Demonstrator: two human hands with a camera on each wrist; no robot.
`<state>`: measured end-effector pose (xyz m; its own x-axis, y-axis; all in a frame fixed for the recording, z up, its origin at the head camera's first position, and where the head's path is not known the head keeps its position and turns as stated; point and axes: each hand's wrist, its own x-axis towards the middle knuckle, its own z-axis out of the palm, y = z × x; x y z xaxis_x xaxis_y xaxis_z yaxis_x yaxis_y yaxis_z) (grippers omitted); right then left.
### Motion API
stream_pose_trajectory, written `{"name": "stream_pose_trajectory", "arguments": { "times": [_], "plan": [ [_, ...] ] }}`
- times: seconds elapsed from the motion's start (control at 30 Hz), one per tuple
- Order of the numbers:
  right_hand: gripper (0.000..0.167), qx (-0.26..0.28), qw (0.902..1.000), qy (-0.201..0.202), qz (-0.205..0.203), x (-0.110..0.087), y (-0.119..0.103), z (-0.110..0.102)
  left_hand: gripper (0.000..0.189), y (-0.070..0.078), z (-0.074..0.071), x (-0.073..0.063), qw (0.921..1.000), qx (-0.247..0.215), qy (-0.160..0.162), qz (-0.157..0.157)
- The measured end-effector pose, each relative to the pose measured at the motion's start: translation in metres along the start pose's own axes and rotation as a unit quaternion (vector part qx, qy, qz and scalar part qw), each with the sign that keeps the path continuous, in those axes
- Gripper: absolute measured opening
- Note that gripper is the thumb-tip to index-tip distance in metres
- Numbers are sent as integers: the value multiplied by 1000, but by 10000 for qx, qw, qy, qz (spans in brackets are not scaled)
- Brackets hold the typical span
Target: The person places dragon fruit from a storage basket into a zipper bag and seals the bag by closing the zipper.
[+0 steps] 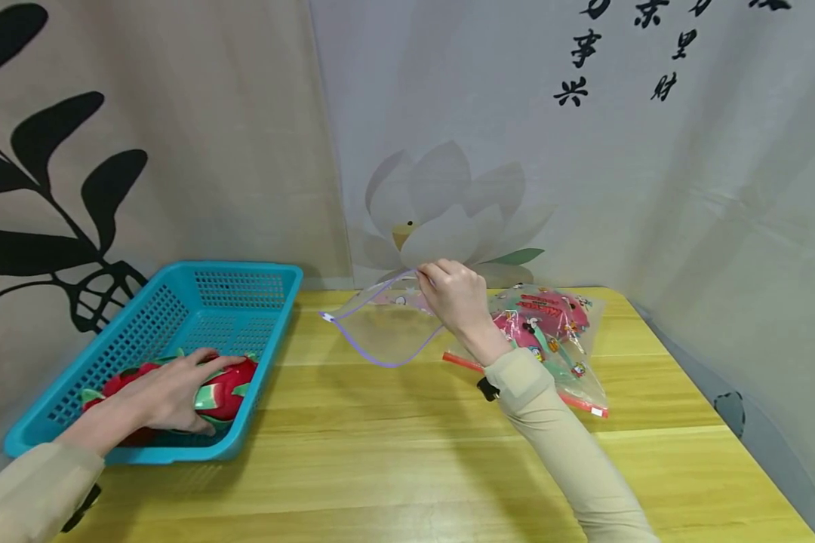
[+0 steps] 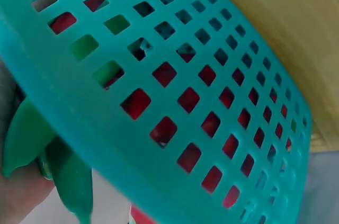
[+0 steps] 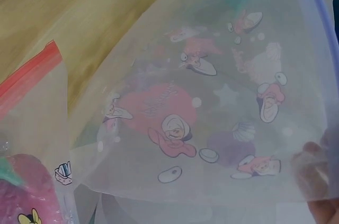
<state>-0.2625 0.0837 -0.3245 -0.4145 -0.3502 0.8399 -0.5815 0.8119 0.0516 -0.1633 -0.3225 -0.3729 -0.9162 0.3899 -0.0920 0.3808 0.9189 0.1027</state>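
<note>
My left hand [image 1: 170, 396] reaches into the blue basket [image 1: 288, 317], resting over soft red toys [image 1: 234, 388] with green leaf-like parts. Its thumb and forefinger are spread apart; the other fingertips are partly hidden among the toys. Green leaf shapes [image 2: 71, 181] lie beside this hand in the left wrist view. With the right hand [image 1: 456, 298] I pinch the top edge of a clear zip bag [image 1: 387, 328] with a purple zip. The bag's mouth gapes toward me. Pink shell-like cartoon prints [image 3: 175, 139] cover its see-through side.
A second zip bag [image 1: 587, 362] with a red zip lies right of my right forearm, filled with pinkish-red and green things. The wooden table [image 1: 380, 467] ends at a curtain [image 1: 720, 226] behind. The basket stands at the table's left side.
</note>
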Motion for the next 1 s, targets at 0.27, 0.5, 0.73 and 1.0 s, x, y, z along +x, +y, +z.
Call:
{"name": "stream_pose_trajectory", "arguments": {
  "times": [0.27,0.5,0.73,1.0],
  "plan": [
    [6,-26,10000,-14,-16,0,0,-1,89,-1,2,-1,9977,-228,619,144],
    [6,-60,10000,-3,-34,0,1,0,87,-1,-12,-4,9936,-296,1083,108],
    [7,-54,10000,-30,-18,0,1,-1,93,4,-29,-8,9791,619,1904,357],
    [6,-3,10000,-18,-34,1,0,-1,99,23,-47,-10,9616,1003,2516,445]
  ]
}}
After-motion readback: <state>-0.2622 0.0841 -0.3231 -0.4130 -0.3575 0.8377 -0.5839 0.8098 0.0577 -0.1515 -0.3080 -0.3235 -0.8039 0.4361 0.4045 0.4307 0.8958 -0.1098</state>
